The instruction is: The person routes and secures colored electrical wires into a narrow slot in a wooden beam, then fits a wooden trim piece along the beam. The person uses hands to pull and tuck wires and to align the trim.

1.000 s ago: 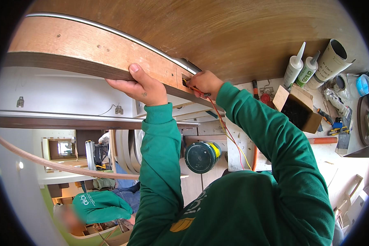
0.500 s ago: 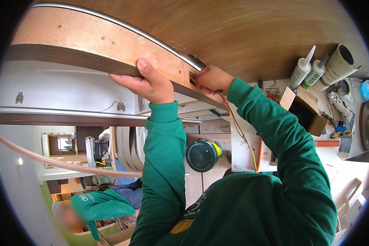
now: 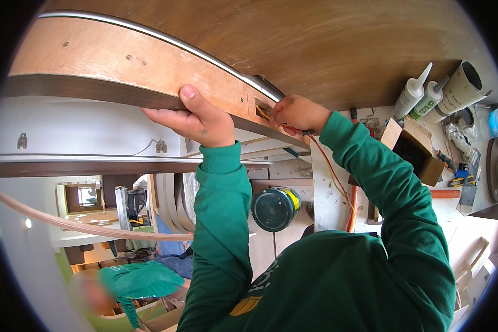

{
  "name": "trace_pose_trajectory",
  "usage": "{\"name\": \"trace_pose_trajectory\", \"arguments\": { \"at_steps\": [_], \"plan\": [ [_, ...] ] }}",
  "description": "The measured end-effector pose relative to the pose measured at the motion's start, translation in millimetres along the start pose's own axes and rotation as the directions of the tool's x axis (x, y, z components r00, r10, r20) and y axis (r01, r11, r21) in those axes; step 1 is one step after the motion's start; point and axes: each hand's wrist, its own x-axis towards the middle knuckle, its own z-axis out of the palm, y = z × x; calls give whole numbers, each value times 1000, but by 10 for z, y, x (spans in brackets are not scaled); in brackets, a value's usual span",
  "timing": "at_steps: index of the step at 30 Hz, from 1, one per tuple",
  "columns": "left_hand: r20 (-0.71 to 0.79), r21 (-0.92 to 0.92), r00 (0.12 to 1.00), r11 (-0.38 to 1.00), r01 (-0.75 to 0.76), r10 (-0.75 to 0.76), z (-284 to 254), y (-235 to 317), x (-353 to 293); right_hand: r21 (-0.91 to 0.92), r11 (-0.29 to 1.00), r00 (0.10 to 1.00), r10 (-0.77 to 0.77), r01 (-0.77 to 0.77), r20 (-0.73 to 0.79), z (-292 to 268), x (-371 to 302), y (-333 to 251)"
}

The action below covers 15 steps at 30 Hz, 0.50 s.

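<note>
My left hand grips a long plywood board from below, its thumb on the pale face and its fingers under the dark lower edge. Near the board's right end, a small rectangular cutout shows yellow wire inside. My right hand is closed in a pinch beside that cutout, holding thin red and yellow wires. A small black piece sits on the wires just under my fingers, and from there they hang down. The fingertips' exact grip is partly hidden. A metal strip runs along the board's upper edge.
Sealant tubes, an open cardboard box and tools crowd the worktop at right. A dark lidded bucket stands on the floor below. At lower left a co-worker in green bends over. A brown panel rises ahead.
My right hand has drawn back slightly to the right from the cutout with the wires, leaving more yellow wire visible in the opening. The left hand keeps its hold on the board.
</note>
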Motion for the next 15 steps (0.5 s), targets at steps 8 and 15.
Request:
{"name": "trace_pose_trajectory", "arguments": {
  "at_steps": [8, 15],
  "plan": [
    [-40, 103, 993, 988, 117, -113, 11, 51, -57, -196, 977, 992, -104, 89, -69, 39, 143, -9],
    [-43, 130, 990, 982, 135, -131, 31, 70, -62, -239, 968, 952, -141, 75, -273, 228, 269, 68]
  ]
}}
